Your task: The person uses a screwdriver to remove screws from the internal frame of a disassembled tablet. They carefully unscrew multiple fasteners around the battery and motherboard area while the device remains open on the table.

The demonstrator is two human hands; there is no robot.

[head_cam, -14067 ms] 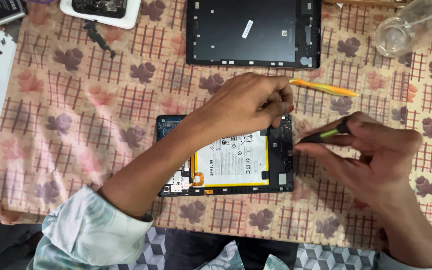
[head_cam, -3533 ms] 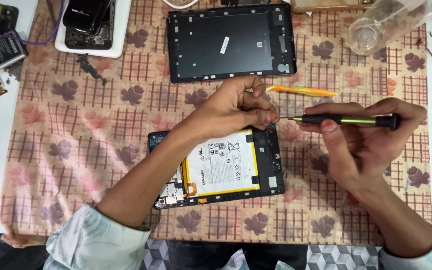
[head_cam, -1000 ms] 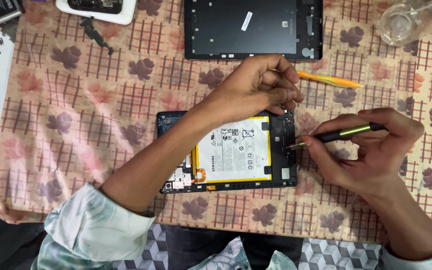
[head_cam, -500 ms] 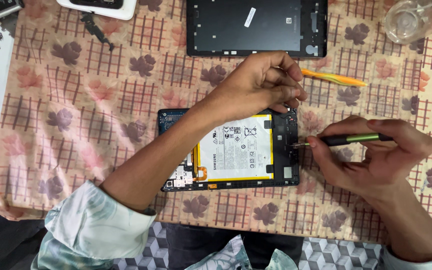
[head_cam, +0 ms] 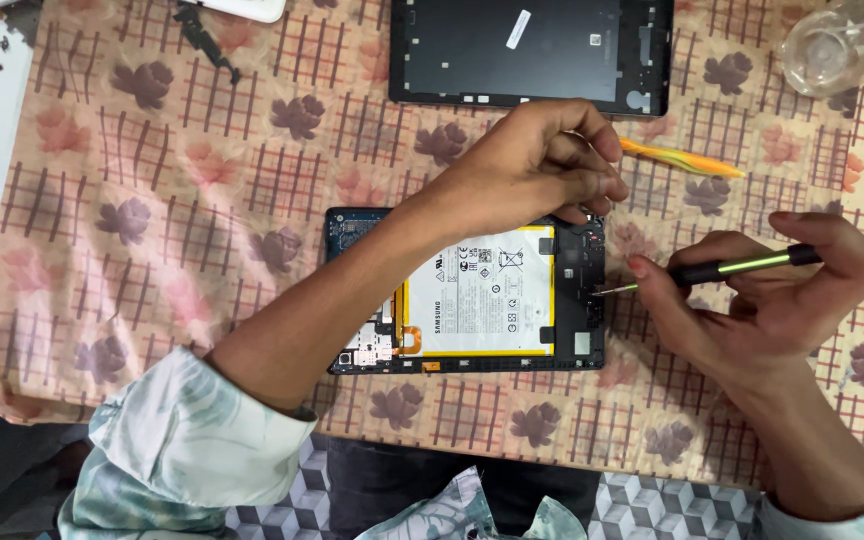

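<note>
An opened tablet [head_cam: 572, 345] lies on the patterned cloth, its white battery [head_cam: 479, 292] and circuit boards exposed. My left hand [head_cam: 537, 165] reaches across it and presses its fingertips on the tablet's upper right corner. My right hand [head_cam: 767, 300] grips a black and green screwdriver [head_cam: 727, 268] nearly level, its tip touching the tablet's right edge strip. My left forearm hides much of the tablet's left half.
The tablet's detached black back cover [head_cam: 532, 50] lies at the far edge. An orange pry tool [head_cam: 682, 158] rests right of my left hand. A clear glass vessel [head_cam: 832, 45] sits at the far right corner. A small black part [head_cam: 202, 35] lies far left.
The screwdriver has stayed at the tablet's right edge while my right hand shifted slightly and the shaft levelled out. The left hand keeps its hold on the corner.
</note>
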